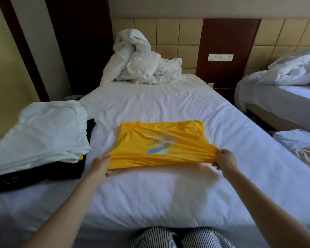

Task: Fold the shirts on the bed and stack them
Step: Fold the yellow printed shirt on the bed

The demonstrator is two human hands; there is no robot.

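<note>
A yellow shirt (161,142) with a blue and white print lies partly folded in the middle of the white bed (150,104), its near edge lifted off the sheet. My left hand (101,165) grips the near left corner of the shirt. My right hand (225,159) pinches the near right corner, and the cloth is stretched between both hands. At the left of the bed sits a stack of folded shirts (38,133), white ones on top, a yellow edge showing, dark ones underneath.
A crumpled white duvet (141,63) is heaped at the head of the bed. A second bed (283,97) with rumpled bedding stands to the right across a narrow gap. My knees in striped trousers (179,238) rest at the near edge.
</note>
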